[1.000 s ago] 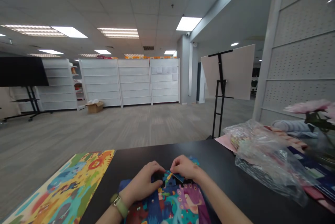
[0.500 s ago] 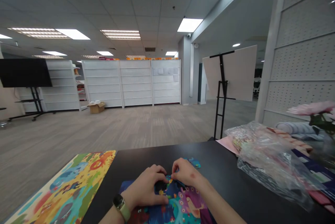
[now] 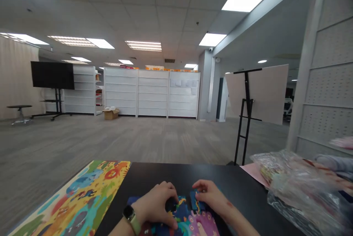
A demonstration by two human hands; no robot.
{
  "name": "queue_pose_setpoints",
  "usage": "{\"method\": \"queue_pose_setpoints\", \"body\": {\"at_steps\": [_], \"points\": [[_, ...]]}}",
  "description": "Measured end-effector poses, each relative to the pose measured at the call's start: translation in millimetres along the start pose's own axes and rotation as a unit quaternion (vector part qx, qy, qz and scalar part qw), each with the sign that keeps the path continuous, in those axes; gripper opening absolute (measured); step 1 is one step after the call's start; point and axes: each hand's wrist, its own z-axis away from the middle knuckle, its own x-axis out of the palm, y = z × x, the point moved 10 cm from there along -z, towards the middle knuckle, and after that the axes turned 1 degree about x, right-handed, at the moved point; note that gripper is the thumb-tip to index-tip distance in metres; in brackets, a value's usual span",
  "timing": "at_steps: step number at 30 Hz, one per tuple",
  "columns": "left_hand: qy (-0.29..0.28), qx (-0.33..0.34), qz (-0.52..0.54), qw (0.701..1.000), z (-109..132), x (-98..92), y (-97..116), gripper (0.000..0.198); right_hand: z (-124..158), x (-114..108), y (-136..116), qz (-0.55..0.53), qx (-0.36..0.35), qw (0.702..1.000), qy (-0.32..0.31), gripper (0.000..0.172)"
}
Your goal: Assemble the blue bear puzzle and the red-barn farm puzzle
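Puzzle (image 3: 182, 212), flat and knob-edged, lies in the head view on a smooth black desk (image 3: 165, 172). Over its left side your left hand (image 3: 154, 203) arches, grip spread; at its far edge your right hand (image 3: 211, 196) pinches a squarish blue piece (image 3: 193, 200). Right of the puzzle, crinkled clear plastic (image 3: 296, 184) is heaped.

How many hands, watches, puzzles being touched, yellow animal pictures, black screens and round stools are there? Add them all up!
Hands: 2, left hand and right hand
Watch: 1
Touched puzzle: 1
Yellow animal picture: 1
Black screen: 1
Round stool: 1
Total: 7
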Motion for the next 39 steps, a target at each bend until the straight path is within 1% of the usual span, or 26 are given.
{"method": "queue_pose_setpoints", "body": {"at_steps": [2,4,8,11,15,17,20,22,24,27,32,34,35,37,39], "points": [[0.003,0.003,0.002,1.000,0,0.3,-1,0.063,-4,-2,9,-0.034,0.014,0.999,0.010,0.024],[0.006,0.003,0.004,1.000,-1,0.7,-1,0.064,-8,-3,12,-0.055,0.018,0.998,0.020,0.026],[0.009,0.003,0.009,1.000,-1,0.9,-1,0.063,-9,-5,11,-0.062,0.019,0.998,0.025,0.030],[0.004,0.000,0.002,1.000,0,1.5,-1,0.061,-5,-4,6,-0.058,0.018,0.998,0.010,0.030],[0.003,0.002,0.004,1.000,0,1.7,0,0.060,1,5,3,-0.004,0.019,0.999,-0.040,0.034],[0.003,0.003,0.006,1.000,0,1.3,1,0.060,1,7,6,0.021,0.022,0.999,-0.044,0.036],[-0.001,0.000,0.003,1.000,0,-0.2,3,0.061,-2,7,9,0.078,0.012,0.997,-0.024,0.030],[-0.008,0.007,0.002,1.000,1,-0.6,7,0.066,-3,6,6,0.136,-0.010,0.991,-0.008,0.027],[-0.028,0.020,-0.010,0.999,3,2.0,14,0.072,-2,6,0,0.187,-0.031,0.982,0.007,0.026],[-0.063,0.018,-0.042,0.997,5,8.0,21,0.071,4,6,-8,0.234,-0.035,0.972,0.015,0.025],[-0.066,0.001,-0.066,0.996,6,11.6,24,0.073,15,4,-24,0.300,-0.047,0.952,0.034,0.019],[-0.061,-0.001,-0.079,0.995,6,12.8,25,0.073,16,-9,-34,0.298,-0.066,0.950,0.065,0.023],[-0.058,-0.002,-0.085,0.995,6,13.5,25,0.073,15,-23,-39,0.285,-0.073,0.951,0.094,0.024],[-0.057,-0.004,-0.094,0.994,6,14.9,25,0.074,16,-61,-44,0.251,-0.070,0.949,0.179,0.027],[-0.061,-0.009,-0.097,0.993,6,16.3,26,0.075,18,-102,-41,0.230,-0.043,0.936,0.262,0.033]]}}
